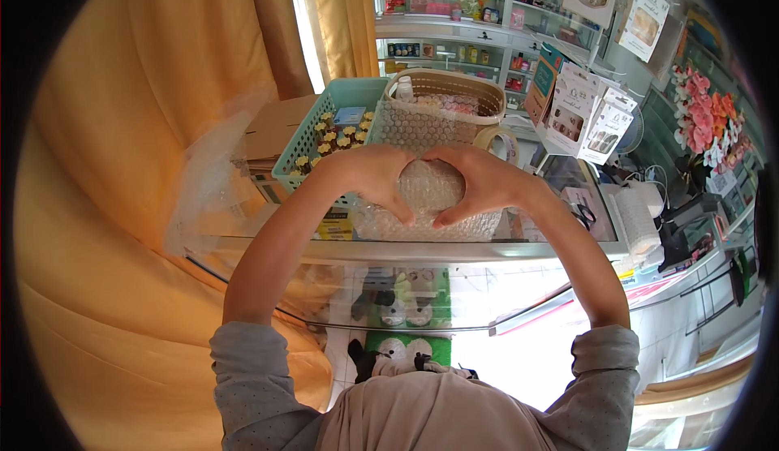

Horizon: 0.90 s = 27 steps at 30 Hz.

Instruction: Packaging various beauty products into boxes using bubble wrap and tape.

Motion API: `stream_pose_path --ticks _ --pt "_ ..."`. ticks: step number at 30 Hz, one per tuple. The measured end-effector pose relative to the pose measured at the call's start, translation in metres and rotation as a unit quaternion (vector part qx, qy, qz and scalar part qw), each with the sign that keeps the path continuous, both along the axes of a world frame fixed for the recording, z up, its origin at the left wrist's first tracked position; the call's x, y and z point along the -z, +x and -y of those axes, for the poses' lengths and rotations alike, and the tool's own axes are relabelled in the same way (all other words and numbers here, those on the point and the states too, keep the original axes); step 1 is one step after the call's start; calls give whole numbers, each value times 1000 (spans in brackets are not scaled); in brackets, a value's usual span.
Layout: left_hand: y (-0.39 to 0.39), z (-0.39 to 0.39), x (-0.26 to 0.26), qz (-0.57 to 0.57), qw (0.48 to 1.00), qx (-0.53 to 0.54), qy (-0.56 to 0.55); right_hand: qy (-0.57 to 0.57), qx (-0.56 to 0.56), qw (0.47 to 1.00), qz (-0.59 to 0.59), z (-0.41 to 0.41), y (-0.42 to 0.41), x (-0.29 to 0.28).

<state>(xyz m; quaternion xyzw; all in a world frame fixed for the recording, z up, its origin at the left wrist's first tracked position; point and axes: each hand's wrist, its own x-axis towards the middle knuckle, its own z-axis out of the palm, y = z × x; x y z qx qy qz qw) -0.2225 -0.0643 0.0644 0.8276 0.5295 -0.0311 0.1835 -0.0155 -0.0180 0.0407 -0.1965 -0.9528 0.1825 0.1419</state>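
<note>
My left hand [380, 174] and my right hand [490, 174] meet at the fingertips above a glass display counter [243, 247]. Their curved fingers and thumbs frame a heart-shaped gap, with the thumb tips slightly apart. Through the gap shows bubble wrap [431, 186], which spreads over the counter under both hands. No object is visible in either hand; whether they touch the wrap is unclear. Just behind my right hand stands a roll of clear tape [512, 145]. A mint-green plastic basket [289, 159] holding small bottles with yellow flower-shaped caps is beyond my left hand.
A beige basket [496, 101] with a white bottle and bubble-wrapped items stands behind. Flattened cardboard [277, 125] lies left, beside an orange curtain [122, 147]. At right are hanging press-on nail packs [569, 110], black-handled scissors [584, 212] and a bubble wrap roll [636, 220].
</note>
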Motion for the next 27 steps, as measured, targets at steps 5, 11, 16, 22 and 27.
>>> stream_pose_path --ticks 5,11,16,22,27 --pt "1 3 -5 -4 1000 -6 -19 -16 -11 1000 8 0 -2 -1" --pt "0 7 -5 -6 1000 11 -10 -25 -16 999 21 6 -2 -5" --pt "-4 7 -7 13 998 5 -56 -73 -8 996 50 3 -6 -11" --pt "-11 12 1 88 996 24 -3 -122 -20 991 47 -8 -4 -8" --pt "-4 39 0 120 981 26 150 -163 4 983 81 -23 -8 -12"
